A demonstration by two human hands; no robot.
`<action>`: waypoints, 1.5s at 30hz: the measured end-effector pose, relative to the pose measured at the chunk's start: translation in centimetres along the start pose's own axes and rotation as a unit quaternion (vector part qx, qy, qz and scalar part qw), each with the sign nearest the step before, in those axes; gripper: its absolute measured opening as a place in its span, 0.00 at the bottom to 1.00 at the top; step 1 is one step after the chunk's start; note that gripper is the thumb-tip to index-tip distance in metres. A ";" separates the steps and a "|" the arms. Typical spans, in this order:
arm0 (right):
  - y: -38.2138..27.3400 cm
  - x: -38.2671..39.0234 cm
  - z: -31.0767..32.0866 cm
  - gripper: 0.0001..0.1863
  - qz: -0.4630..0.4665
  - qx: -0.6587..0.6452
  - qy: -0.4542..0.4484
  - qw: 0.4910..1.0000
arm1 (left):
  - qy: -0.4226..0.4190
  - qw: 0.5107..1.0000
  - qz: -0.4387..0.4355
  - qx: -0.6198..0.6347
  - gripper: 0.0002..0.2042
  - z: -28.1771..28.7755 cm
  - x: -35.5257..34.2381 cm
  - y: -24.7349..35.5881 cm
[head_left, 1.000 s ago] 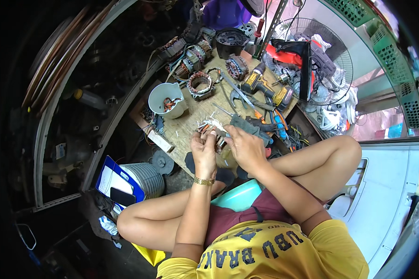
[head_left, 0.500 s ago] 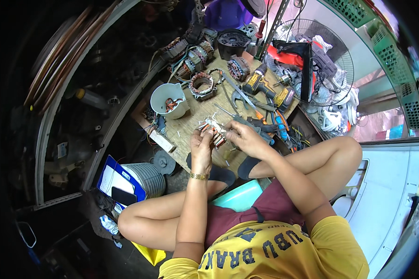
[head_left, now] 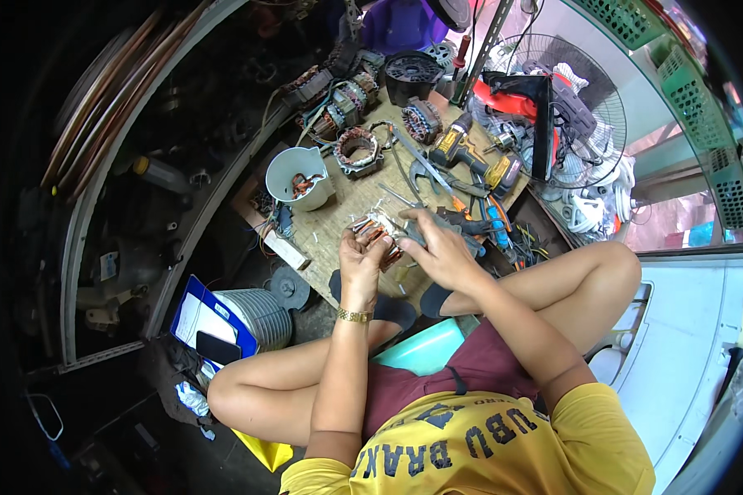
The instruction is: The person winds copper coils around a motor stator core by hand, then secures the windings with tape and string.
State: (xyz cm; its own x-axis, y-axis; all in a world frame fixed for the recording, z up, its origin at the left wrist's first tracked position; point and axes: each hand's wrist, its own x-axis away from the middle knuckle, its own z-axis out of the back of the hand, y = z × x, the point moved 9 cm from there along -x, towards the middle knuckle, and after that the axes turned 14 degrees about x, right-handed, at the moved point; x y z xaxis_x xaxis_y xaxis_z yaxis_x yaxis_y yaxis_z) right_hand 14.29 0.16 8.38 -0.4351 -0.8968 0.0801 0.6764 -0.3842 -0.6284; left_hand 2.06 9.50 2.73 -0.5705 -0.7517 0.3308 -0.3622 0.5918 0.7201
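Since the preceding frame, the right hand (head_left: 447,252) has spread its index finger away from its thumb at the right side of the workpiece; the left hand (head_left: 360,262) has kept its grip. The workpiece, a small motor part with copper-coloured windings and white strips (head_left: 376,224), is held above the near part of the pale wooden work board (head_left: 355,198). The left fingers are curled closely around its left side, thumb on the near face. The right thumb and index finger stand partly apart just beside it; whether they pinch anything cannot be determined.

Far left of the workpiece stands a pale grey plastic pitcher (head_left: 319,195) containing copper-coloured pieces. Beyond the workpiece lies a ring-shaped metal stator with copper windings (head_left: 360,171). Far right lies a yellow-and-black cordless drill (head_left: 469,156).
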 end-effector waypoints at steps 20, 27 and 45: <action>-2.6 2.5 0.7 0.27 0.015 0.065 0.092 0.994 | -0.020 0.991 -0.116 -0.063 0.24 -2.1 1.5 1.4; -2.9 1.7 0.7 0.17 0.005 0.064 0.107 0.992 | -0.014 0.976 -0.202 -0.080 0.22 -2.7 2.7 1.8; -0.3 -0.1 2.5 0.15 0.110 0.063 0.152 0.980 | -0.064 0.995 -0.076 -0.027 0.19 -2.3 1.0 -0.5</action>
State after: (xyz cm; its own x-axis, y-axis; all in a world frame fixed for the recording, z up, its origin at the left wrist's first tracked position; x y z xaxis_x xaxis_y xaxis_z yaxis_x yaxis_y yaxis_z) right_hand 15.66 -0.21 10.50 -0.4152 -0.8616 -0.2920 0.8328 -0.2308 -0.5032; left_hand 3.34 7.78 4.07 -0.6026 -0.7863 0.1368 -0.4137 0.4543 0.7889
